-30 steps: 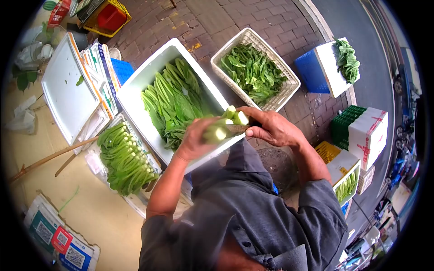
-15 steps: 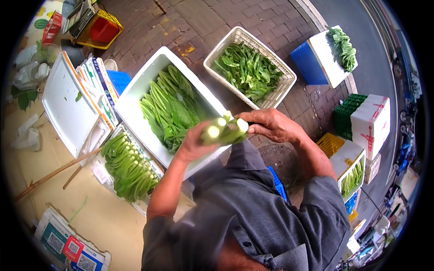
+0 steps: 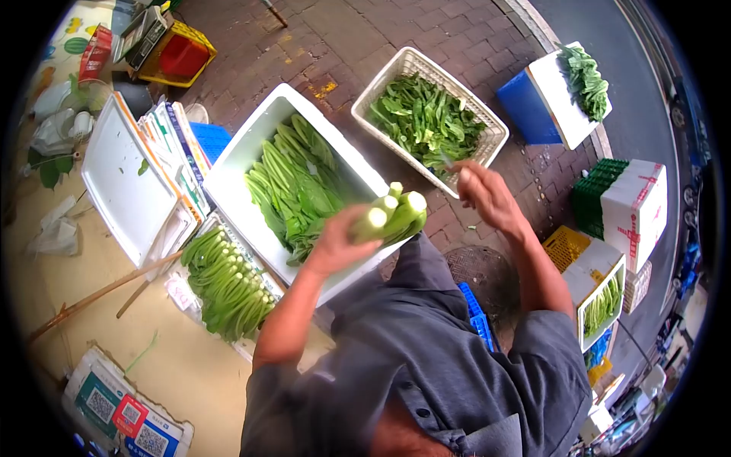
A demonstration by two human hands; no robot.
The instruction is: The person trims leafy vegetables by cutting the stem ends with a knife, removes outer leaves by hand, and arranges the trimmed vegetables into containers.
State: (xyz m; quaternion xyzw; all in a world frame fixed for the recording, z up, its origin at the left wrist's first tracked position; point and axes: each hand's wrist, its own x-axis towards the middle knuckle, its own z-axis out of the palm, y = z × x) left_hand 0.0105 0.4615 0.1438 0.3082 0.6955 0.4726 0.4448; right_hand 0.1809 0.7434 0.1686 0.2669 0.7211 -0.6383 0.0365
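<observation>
Brown paving underlies crates; left hand grips greens, right hand a blade.

Wears a dark grey shirt, softly creased, with short, loose sleeves stopping above the forearms. Has round dark buttons along the front, unfastened at the top. Below, wears grey, folded trousers. Keeps left hand and right hand bare.
</observation>
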